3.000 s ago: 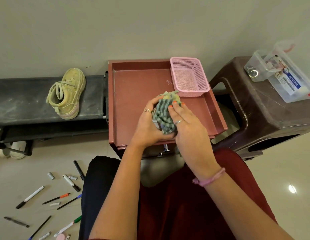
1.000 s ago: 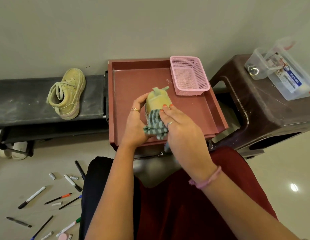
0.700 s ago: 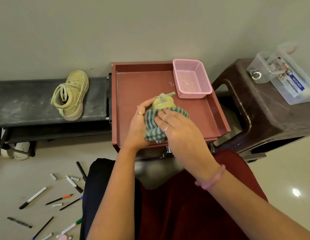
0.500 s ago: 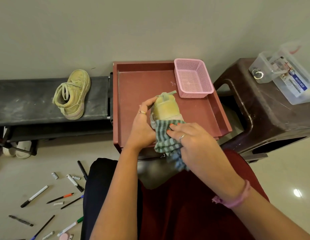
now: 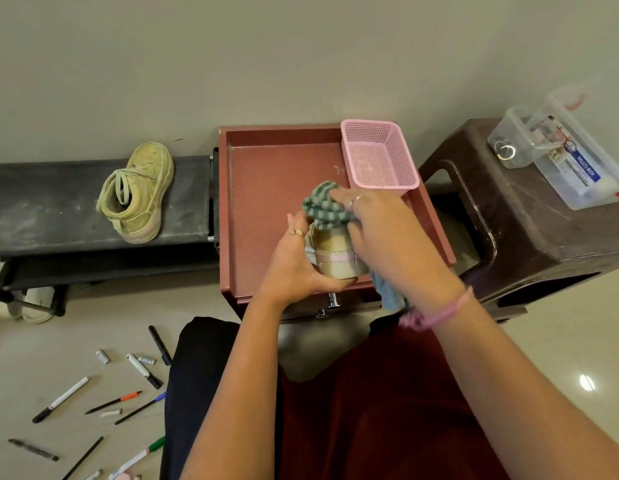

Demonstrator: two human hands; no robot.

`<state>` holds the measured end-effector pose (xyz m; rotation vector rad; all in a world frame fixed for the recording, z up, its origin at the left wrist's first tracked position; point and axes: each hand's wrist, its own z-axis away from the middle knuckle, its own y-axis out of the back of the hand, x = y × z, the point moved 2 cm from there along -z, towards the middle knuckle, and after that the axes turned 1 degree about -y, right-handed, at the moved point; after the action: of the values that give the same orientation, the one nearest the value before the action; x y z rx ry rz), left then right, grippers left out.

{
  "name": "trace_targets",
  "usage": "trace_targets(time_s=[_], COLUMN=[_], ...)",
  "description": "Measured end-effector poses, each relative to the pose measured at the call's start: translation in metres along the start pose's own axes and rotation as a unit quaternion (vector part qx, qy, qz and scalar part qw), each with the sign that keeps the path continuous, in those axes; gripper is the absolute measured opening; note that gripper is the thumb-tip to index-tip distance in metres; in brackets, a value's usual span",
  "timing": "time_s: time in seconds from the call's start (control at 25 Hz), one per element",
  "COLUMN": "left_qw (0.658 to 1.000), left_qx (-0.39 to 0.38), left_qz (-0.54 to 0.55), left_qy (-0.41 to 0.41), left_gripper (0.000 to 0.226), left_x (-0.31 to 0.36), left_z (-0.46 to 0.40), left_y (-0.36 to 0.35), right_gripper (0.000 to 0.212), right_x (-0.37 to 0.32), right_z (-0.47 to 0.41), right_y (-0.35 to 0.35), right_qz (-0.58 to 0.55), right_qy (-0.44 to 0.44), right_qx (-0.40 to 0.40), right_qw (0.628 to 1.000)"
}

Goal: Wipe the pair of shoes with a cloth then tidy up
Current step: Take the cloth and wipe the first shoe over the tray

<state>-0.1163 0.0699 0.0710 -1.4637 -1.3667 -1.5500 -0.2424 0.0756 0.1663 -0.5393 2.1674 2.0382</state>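
Green-and-white striped cloth was bunched under the right hand, fingers curled over it and pressing it onto the far end of a yellowish high-top shoe. One end of the cloth hung down below that wrist. The left hand gripped the shoe from its side, thumb wrapped under the sole edge, so the shoe sat between both hands over the reddish-brown tray. Just beyond the right hand's fingertips sat a pink mesh basket in the tray's corner. Well off to the left of the left hand, the other shoe sat on a dark counter. Pens lay scattered on the floor.
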Motion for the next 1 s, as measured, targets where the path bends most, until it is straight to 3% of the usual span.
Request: trace_targets(time_s=[0.16, 0.4, 0.56, 0.64, 0.72, 0.76, 0.88, 1.0], left_qw=[0.999, 1.000, 1.000, 0.999, 0.999, 0.999, 0.999, 0.999], left_qx=[0.004, -0.002, -0.005, -0.005, -0.013, -0.019, -0.033, -0.045], left_qz=[0.034, 0.016, 0.000, -0.007, -0.003, 0.001, 0.010, -0.005], left_qy=[-0.013, -0.013, -0.030, -0.032, -0.029, -0.027, -0.008, -0.008], left_gripper=[0.090, 0.074, 0.094, 0.094, 0.093, 0.093, 0.097, 0.097], left_x=[-0.004, -0.002, -0.002, -0.001, -0.002, -0.002, -0.002, -0.004], left_z=[0.000, 0.004, 0.005, 0.004, 0.003, 0.003, 0.002, -0.001], left_y=[0.004, -0.001, 0.001, 0.001, -0.002, -0.004, -0.010, -0.012], right_gripper=[0.039, 0.040, 0.031, 0.023, 0.022, 0.026, 0.048, 0.058], right_x=[-0.007, -0.011, -0.010, -0.006, -0.003, -0.005, -0.013, -0.015], right_z=[0.047, 0.070, 0.067, 0.065, 0.054, 0.046, 0.029, 0.039], right_y=[-0.029, -0.022, 0.001, 0.022, 0.034, 0.034, 0.009, -0.021], right_qz=[0.100, 0.013, -0.102, -0.158, -0.143, -0.127, -0.001, 0.114], right_qy=[0.049, 0.053, -0.085, -0.139, -0.146, -0.139, -0.090, -0.068], right_qx=[0.036, 0.072, 0.061, 0.118, 0.178, 0.167, 0.039, -0.044], right_qw=[0.993, 0.996, 0.989, 0.970, 0.963, 0.968, 0.995, 0.990])
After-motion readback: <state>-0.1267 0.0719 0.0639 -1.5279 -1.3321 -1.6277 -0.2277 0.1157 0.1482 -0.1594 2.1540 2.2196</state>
